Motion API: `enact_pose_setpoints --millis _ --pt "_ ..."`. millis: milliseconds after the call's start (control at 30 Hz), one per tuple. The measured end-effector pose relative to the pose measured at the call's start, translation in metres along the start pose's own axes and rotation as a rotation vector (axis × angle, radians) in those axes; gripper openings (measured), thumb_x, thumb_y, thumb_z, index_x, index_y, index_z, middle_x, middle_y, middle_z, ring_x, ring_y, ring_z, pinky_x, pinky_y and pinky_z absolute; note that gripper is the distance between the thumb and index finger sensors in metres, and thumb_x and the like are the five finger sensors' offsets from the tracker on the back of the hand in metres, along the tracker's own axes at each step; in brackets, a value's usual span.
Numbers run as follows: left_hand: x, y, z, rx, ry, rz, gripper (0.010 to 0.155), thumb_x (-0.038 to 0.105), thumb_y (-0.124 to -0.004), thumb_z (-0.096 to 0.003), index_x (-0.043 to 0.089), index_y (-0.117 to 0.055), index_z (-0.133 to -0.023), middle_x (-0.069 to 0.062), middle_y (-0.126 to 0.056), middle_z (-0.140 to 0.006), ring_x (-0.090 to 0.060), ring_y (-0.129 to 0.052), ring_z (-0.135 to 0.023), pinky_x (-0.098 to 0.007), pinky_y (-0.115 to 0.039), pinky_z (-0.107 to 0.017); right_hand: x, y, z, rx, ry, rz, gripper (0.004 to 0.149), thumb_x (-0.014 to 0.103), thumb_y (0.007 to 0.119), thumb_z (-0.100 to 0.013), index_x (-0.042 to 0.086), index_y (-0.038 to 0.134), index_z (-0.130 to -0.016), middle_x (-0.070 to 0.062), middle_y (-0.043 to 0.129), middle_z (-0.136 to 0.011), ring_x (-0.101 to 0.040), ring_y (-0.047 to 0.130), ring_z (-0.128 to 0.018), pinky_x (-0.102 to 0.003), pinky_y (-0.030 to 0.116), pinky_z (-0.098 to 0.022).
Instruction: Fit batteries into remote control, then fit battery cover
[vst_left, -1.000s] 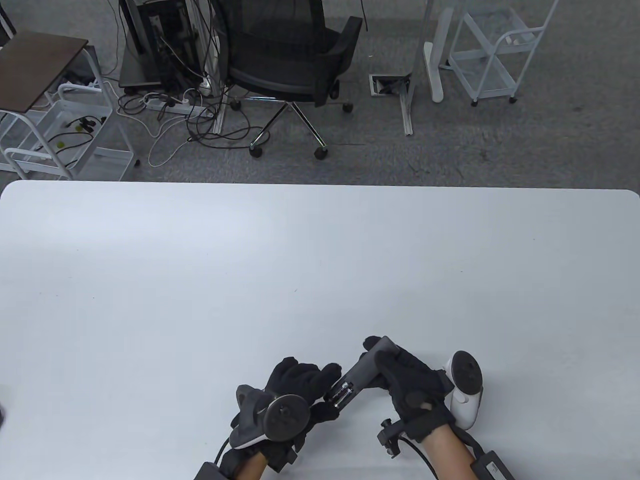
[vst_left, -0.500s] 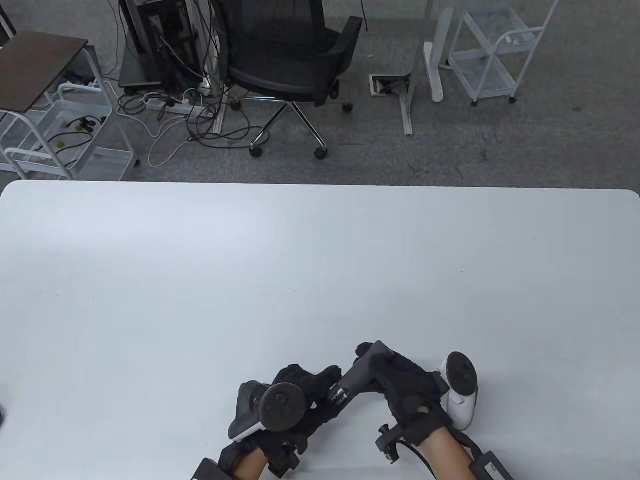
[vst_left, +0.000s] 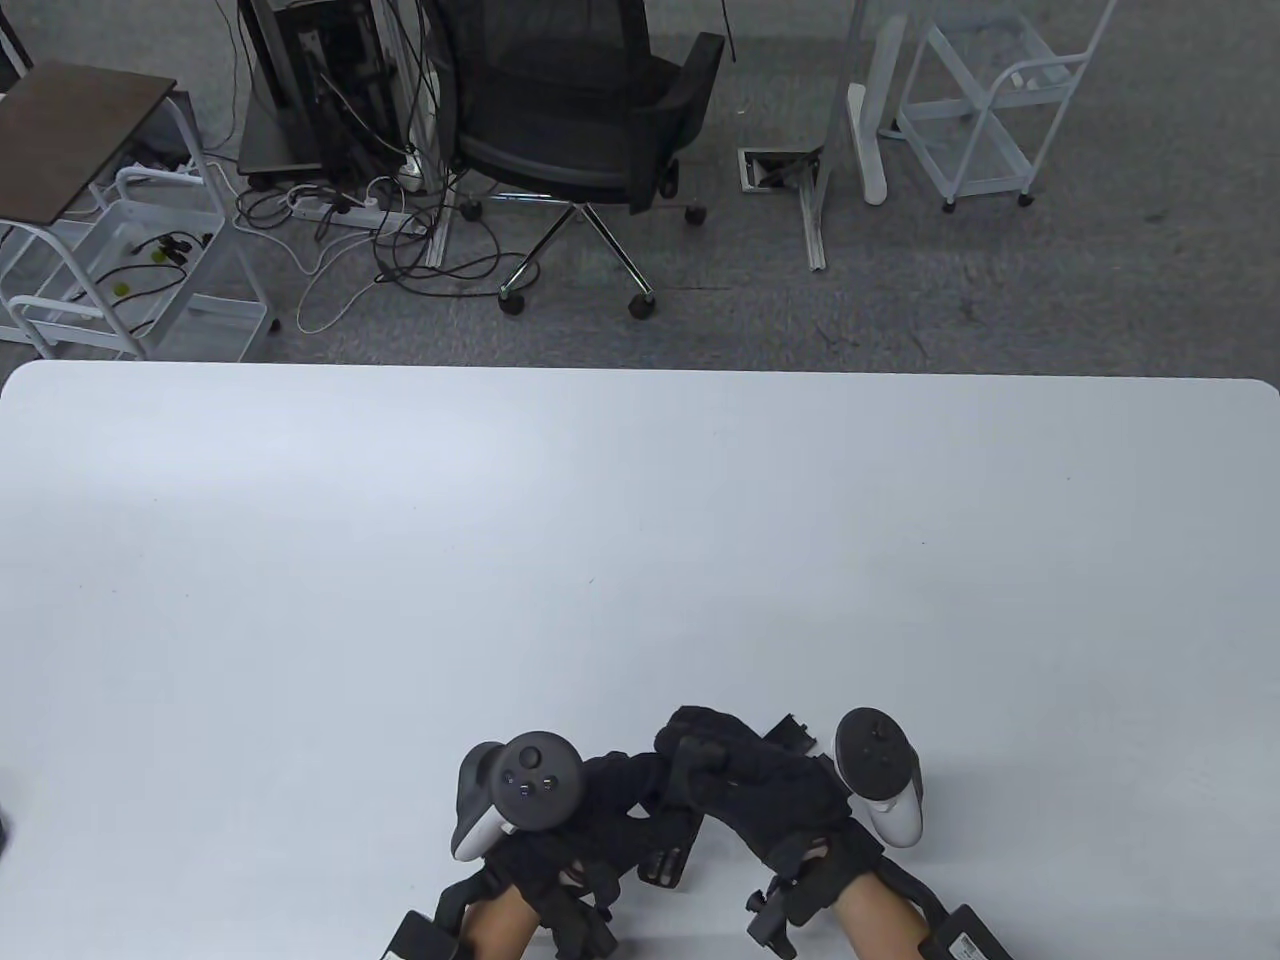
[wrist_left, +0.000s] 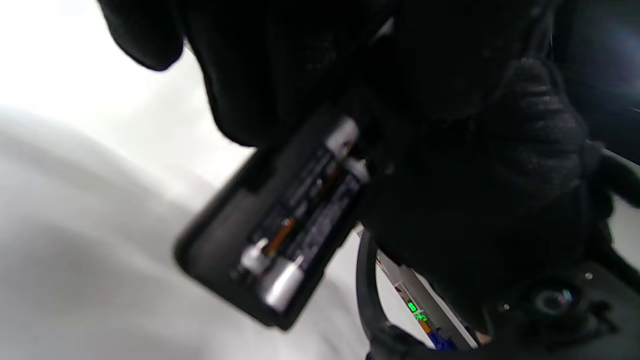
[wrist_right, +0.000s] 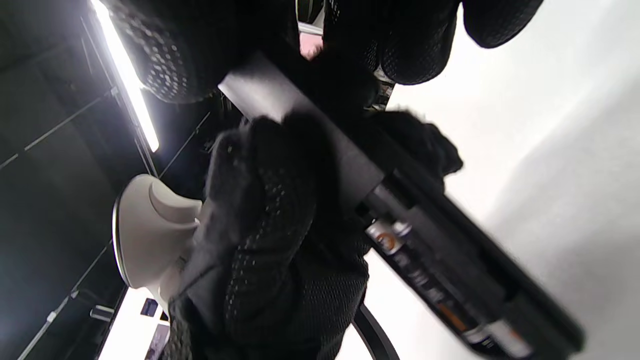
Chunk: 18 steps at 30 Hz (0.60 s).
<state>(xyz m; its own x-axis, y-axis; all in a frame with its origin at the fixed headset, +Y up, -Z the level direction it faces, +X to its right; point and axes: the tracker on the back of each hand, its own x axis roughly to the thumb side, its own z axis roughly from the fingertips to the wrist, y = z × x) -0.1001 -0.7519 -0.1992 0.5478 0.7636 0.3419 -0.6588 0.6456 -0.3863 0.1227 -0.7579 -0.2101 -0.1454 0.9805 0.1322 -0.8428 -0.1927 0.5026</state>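
I hold the dark remote control (vst_left: 668, 862) between both hands near the table's front edge. My left hand (vst_left: 610, 800) and right hand (vst_left: 760, 785) both grip it, close together. In the left wrist view the remote (wrist_left: 225, 250) shows its open compartment with two batteries (wrist_left: 300, 220) seated in it. In the right wrist view my fingers wrap the remote's grey back (wrist_right: 320, 150), and the batteries (wrist_right: 425, 280) show in the open bay below. A dark notched piece (vst_left: 795, 730), which looks like the battery cover, lies on the table just beyond my right hand.
The white table (vst_left: 500, 550) stretches away from the hands. Beyond its far edge are a black office chair (vst_left: 580, 110), cables on the floor, and white wire carts at the left (vst_left: 130, 290) and right (vst_left: 990, 110).
Both hands have drawn back toward the front edge and closed in together. The remote has turned, with more of it covered by the hands. The dark notched piece has come into view beyond the right hand.
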Motion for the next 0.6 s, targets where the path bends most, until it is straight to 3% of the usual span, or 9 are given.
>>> enact_pose_setpoints --millis 100,267,400,600 --pt "-0.006 0.006 0.001 0.033 -0.003 0.108 0.056 0.057 -0.088 -0.0397 0.031 -0.08 -0.088 0.012 -0.104 -0.074 -0.02 -0.098 -0.083 -0.057 -0.068 -0.08 -0.001 0.001 0.001 -0.02 0.004 0.012 0.078 0.049 0.083 -0.043 0.013 0.059 -0.109 -0.025 0.061 -0.112 -0.051 0.072 -0.091 -0.07 0.055 -0.066" --pt "-0.023 0.023 0.01 0.191 -0.006 0.403 0.053 0.057 -0.088 -0.0415 0.035 -0.077 -0.089 0.012 -0.1 -0.081 -0.021 -0.095 -0.088 -0.057 -0.066 -0.081 -0.004 0.0 0.0 -0.024 0.021 0.042 0.084 0.048 0.086 -0.042 0.008 0.054 -0.109 -0.026 0.072 -0.106 -0.048 0.085 -0.082 -0.068 0.06 -0.064" --pt "-0.031 0.031 0.016 0.286 0.01 0.534 0.052 0.057 -0.087 -0.0425 0.037 -0.075 -0.089 0.013 -0.098 -0.084 -0.02 -0.092 -0.091 -0.057 -0.066 -0.081 -0.004 0.004 -0.001 -0.036 0.037 0.094 0.076 0.045 0.088 -0.041 0.005 0.066 -0.103 -0.023 0.088 -0.093 -0.041 0.096 -0.071 -0.066 0.066 -0.062" --pt "-0.033 0.028 0.017 0.296 0.03 0.578 0.052 0.057 -0.085 -0.0438 0.038 -0.072 -0.09 0.013 -0.096 -0.088 -0.021 -0.089 -0.094 -0.056 -0.065 -0.082 -0.003 0.004 0.0 -0.112 0.014 0.095 0.063 0.038 0.092 -0.041 0.008 0.079 -0.094 -0.016 0.099 -0.082 -0.033 0.103 -0.061 -0.063 0.07 -0.061"
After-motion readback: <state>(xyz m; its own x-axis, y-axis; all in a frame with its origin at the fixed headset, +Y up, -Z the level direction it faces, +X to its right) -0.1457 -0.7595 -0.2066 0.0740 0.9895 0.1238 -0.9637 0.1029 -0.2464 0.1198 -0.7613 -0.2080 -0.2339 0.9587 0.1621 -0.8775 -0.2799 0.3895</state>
